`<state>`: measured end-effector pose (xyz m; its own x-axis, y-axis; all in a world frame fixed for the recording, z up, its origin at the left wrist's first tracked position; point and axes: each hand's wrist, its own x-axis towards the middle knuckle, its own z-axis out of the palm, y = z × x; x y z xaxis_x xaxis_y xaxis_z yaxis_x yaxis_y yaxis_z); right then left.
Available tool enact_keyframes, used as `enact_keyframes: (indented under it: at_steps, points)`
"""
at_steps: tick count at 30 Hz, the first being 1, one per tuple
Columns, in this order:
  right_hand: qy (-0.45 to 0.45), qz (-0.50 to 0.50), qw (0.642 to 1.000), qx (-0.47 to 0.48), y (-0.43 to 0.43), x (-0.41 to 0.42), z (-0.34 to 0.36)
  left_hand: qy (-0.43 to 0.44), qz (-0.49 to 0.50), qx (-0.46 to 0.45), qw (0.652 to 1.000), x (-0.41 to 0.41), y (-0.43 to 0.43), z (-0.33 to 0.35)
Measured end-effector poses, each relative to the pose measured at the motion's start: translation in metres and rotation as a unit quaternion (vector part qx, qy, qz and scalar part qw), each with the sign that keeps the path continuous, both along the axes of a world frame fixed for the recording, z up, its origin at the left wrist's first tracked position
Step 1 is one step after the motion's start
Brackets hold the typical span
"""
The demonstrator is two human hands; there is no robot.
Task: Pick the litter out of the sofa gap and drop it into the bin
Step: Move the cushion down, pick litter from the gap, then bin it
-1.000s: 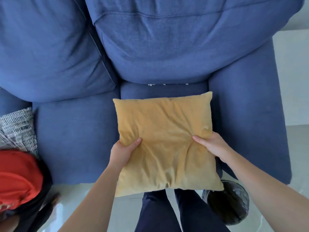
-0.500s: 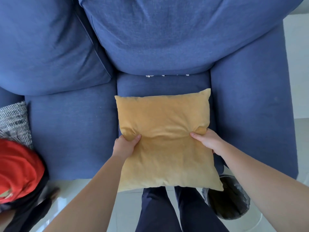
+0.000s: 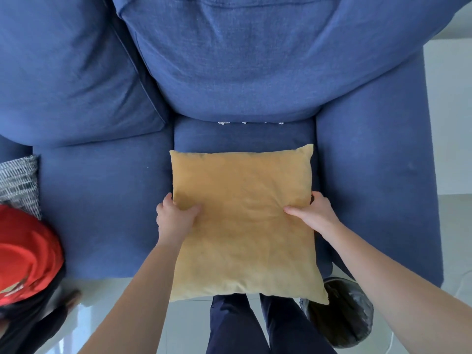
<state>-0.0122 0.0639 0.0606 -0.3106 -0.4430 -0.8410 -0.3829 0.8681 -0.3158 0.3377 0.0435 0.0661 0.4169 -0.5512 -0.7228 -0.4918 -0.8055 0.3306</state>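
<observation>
I hold a mustard-yellow cushion [image 3: 245, 221] over the right seat of a blue sofa [image 3: 102, 200]. My left hand [image 3: 175, 217] grips its left edge and my right hand [image 3: 313, 214] grips its right edge. Small white bits of litter [image 3: 249, 122] peek out of the gap between the seat and the back cushion, beyond the yellow cushion. A bin [image 3: 344, 318] lined with a black bag stands on the floor at the lower right, partly hidden by the cushion's corner and my right forearm.
A grey patterned cushion [image 3: 19, 185] lies at the sofa's left edge. Another person in a red cap [image 3: 25, 254] is at the lower left. The sofa's right armrest [image 3: 378, 175] borders the seat. My dark trouser legs [image 3: 250, 328] stand on a pale tiled floor.
The view shifted and my hands slid to the cushion's side edges. The cushion now lies flatter and smoother, still over the right seat.
</observation>
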Motion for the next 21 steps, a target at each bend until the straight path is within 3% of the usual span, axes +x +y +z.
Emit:
enact_keyframes:
  at_steps: [4,7,14,21]
  points:
    - [0.141,0.010,0.975,-0.171,-0.035,0.008,0.011,0.016,-0.006,-0.142,0.990,-0.007,-0.053,0.008]
    - [0.115,-0.015,0.962,-0.247,-0.073,0.023,0.005,0.063,-0.017,-0.156,0.986,-0.020,-0.102,-0.001]
    - [0.003,-0.085,0.969,-0.230,-0.168,0.083,-0.054,0.122,-0.025,-0.132,0.983,-0.058,-0.184,-0.058]
    - [-0.027,-0.176,0.969,-0.173,-0.225,0.116,-0.128,0.120,0.000,-0.118,0.986,-0.071,-0.213,-0.130]
